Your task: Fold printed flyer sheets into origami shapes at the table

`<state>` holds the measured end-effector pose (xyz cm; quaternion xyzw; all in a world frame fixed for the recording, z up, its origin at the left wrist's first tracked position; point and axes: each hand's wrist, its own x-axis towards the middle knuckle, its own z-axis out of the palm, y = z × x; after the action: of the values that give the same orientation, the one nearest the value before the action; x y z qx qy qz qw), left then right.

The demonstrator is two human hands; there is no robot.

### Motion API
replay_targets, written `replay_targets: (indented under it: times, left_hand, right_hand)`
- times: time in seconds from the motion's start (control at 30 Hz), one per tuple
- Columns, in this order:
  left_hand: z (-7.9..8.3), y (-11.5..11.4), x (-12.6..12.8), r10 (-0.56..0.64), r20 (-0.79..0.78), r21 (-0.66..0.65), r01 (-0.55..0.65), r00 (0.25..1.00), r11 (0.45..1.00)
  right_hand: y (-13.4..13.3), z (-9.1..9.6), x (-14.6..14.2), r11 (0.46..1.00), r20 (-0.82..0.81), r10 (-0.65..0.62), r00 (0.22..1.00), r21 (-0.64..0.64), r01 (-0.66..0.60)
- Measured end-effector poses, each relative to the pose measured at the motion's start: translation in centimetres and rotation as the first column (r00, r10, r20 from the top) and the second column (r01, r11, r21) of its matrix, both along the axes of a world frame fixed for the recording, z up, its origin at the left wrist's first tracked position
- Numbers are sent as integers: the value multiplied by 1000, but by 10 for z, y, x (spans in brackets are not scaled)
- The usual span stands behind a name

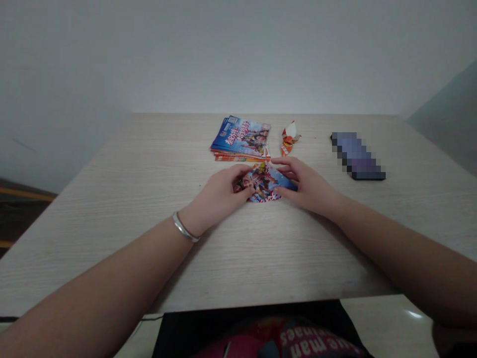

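Between my two hands is a folded sheet of printed paper (265, 183), blue with a colourful picture and a pointed top. My left hand (227, 191), with a silver bangle at the wrist, grips its left side, thumb on top. On the right side, my right hand (301, 184) holds the paper with the thumb on its face and the fingers curled at the far edge. Just beyond lies a stack of printed leaflets (240, 136), blue on top with orange edges below. A folded orange and white paper figure (289, 138) sits to the right of the stack.
A dark phone (357, 155), its screen blurred out, lies at the right on the pale wood-grain table (149, 164). A wall (261, 54) rises behind the table's far edge. The near edge runs close to my lap.
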<state>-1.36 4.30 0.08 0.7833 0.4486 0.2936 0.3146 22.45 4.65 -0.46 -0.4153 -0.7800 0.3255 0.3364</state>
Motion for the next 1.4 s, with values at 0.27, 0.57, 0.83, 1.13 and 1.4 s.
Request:
replay_targets:
  times: [0.27, 0.57, 0.83, 1.13, 1.4]
  left_hand:
    - [5, -10, 13, 53, 241, -41, -44, 969, 998]
    - [9, -13, 14, 83, 172, 62, -94, 982, 994]
    - [12, -17, 15, 132, 92, 136, -144, 987, 980]
    - [15, -23, 17, 107, 68, 198, -119, 992, 973]
    - [14, -23, 18, 88, 114, 189, -109, 990, 976]
  right_hand:
    - [1, 2, -15, 963, -207, -178, 962, -236, 127]
    - [-5, 8, -24, 955, -275, -169, 947, -283, 89]
    - [-10, 11, -32, 958, -348, -185, 919, -274, 89]
    - [-15, 18, -35, 945, -327, -239, 915, -294, 142]
    - [-15, 16, -34, 942, -390, -234, 891, -318, 108]
